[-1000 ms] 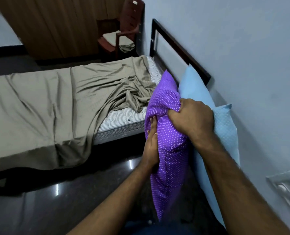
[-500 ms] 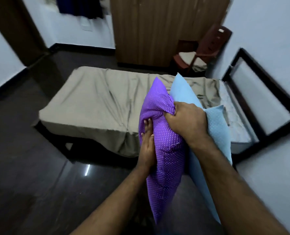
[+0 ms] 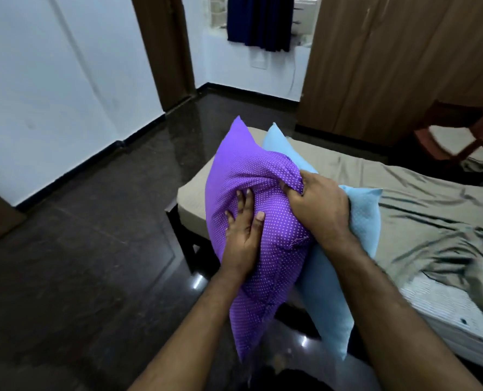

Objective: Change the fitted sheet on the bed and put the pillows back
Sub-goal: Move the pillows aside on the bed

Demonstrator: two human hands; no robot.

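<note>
I carry two pillows upright in front of me. The purple dotted pillow (image 3: pixel 262 238) is nearest, and a light blue pillow (image 3: pixel 364 221) stands behind it. My right hand (image 3: pixel 316 207) grips a bunch of purple fabric at the top edge. Flat against the purple pillow's front lies my left hand (image 3: pixel 241 224), fingers straight, pressing on it. The bed (image 3: pixel 195 193) is to the right, its olive fitted sheet (image 3: pixel 421 204) crumpled and pulled off the near corner, baring the white mattress (image 3: pixel 438 309).
Dark glossy floor (image 3: pixel 93 235) spreads to the left. A wooden wardrobe (image 3: pixel 390 66) stands behind the bed, with a brown chair (image 3: pixel 460 136) at the far right. A doorway (image 3: pixel 164 46) and dark blue curtain (image 3: pixel 260 21) are at the back.
My view has swung left, away from the headboard and wall toward the room. Both hands keep hold of the pillows; the left hand has shifted flatter on the purple one.
</note>
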